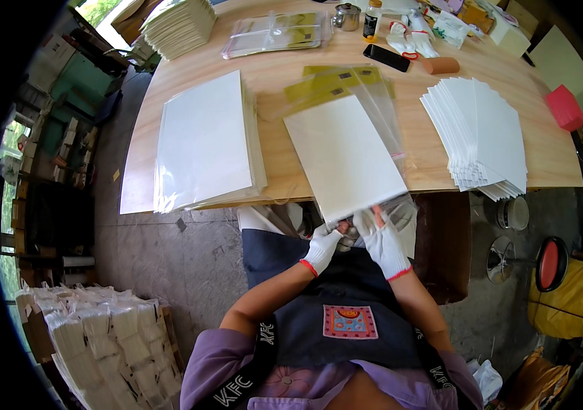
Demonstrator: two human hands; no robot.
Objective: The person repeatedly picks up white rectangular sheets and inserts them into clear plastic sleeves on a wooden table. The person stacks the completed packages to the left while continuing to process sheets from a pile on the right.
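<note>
White and flat, one big sheet point(346, 157) lies near the middle of the table's front edge, turned a bit, with its bottom end sticking out past the wood. Clear plastic shows by its bottom right corner. Both hands are at that bottom end, near each other but apart. The left hand point(322, 249) is at the left corner with its fingers bent in. The right hand point(382, 244) is a bit to the right, and its fingers point up at the edge. Both wear white gloves with red cuffs, and some bare fingertips poke out. I cannot tell if either hand is pinching the sheet or the plastic, because the fingers underneath are hidden.

Just behind the sheet, and partly under it, are clear bags point(380, 113) with gold-green parts. To the left sits a pile of white sheets in clear plastic point(202, 137). To the right is a pile of bare white sheets point(493, 130), spread like a fan. All of these are on the light wood table point(429, 171).

Farther back are a black phone point(386, 58), an orange-brown roll point(440, 65), a shiny metal pot point(347, 18) and a bottle point(372, 24). A dark apron point(291, 280) covers the person's front. Tall white stacks point(110, 342) stand at the lower left.
</note>
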